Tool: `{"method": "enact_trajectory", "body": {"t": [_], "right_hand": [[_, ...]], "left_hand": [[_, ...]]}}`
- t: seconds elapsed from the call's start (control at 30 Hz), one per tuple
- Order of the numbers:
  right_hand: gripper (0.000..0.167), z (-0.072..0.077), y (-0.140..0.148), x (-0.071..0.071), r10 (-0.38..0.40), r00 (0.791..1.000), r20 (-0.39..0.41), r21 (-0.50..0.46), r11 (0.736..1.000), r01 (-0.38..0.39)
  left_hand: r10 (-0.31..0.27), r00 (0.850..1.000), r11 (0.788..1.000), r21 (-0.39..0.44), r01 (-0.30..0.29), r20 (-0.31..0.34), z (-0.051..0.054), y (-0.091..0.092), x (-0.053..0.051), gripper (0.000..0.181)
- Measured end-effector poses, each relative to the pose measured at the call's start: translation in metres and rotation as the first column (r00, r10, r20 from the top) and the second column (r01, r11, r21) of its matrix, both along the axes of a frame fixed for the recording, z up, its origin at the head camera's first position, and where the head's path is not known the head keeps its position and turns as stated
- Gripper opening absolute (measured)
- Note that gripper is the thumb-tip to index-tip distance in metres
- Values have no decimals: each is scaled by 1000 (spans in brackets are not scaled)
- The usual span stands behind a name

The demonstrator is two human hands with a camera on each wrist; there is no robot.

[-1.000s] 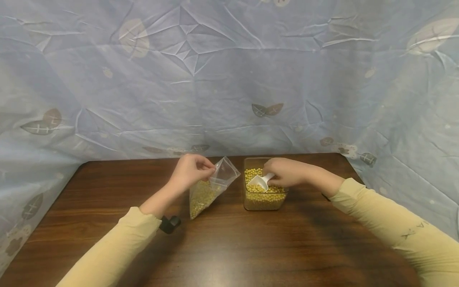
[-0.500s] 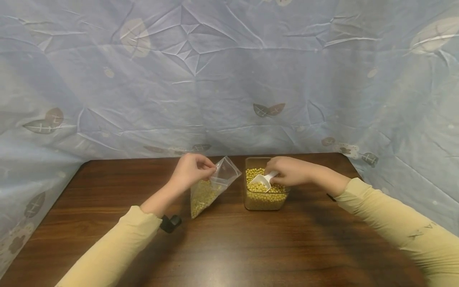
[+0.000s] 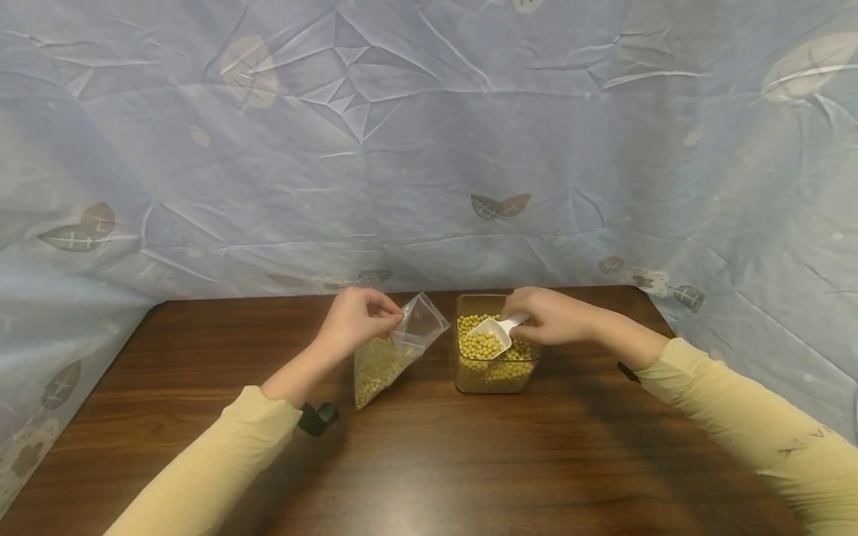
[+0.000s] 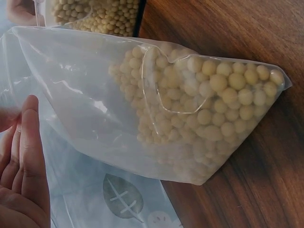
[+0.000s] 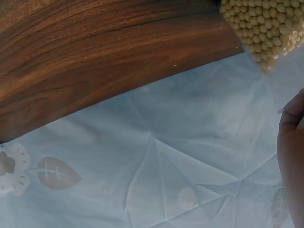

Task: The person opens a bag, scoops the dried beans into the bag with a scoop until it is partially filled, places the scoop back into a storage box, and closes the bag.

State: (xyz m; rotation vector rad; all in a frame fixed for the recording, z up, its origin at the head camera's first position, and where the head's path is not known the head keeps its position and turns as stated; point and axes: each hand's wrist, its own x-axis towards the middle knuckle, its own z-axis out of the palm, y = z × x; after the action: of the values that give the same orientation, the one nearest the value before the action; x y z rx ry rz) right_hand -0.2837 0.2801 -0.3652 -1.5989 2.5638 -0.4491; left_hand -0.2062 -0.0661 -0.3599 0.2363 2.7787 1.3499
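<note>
My left hand [image 3: 358, 320] pinches the top edge of a clear plastic zip bag [image 4: 85, 104] between thumb and fingers. Yellow soybeans [image 4: 218, 90] fill the bag's lower part, and its bottom corner points down toward the table. To the right, my right hand [image 3: 546, 316] grips the handle of a white scoop [image 3: 499, 331]. Soybeans lie in the scoop, which is tilted inside a clear square container [image 3: 496, 383] of soybeans. Only part of the right hand shows at the edge of the right wrist view, and the scoop's handle is mostly hidden there.
Both hands work above a dark brown wooden table [image 3: 429, 461]. A pale blue cloth with leaf prints [image 3: 415, 149] hangs behind it and at the sides. A dark wrist camera mount [image 3: 318, 418] sits by the left cuff.
My right hand has shifted slightly right and up with the scoop, which now carries more soybeans. The left hand and the bag have stayed nearly still.
</note>
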Motion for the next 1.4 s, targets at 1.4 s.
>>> {"method": "enact_trajectory", "body": {"t": [1.4], "right_hand": [[18, 6, 41, 2, -231, 872, 431, -204, 917, 344]], "left_hand": [[-21, 1000, 999, 25, 20, 21, -2, 6, -4, 13]]}}
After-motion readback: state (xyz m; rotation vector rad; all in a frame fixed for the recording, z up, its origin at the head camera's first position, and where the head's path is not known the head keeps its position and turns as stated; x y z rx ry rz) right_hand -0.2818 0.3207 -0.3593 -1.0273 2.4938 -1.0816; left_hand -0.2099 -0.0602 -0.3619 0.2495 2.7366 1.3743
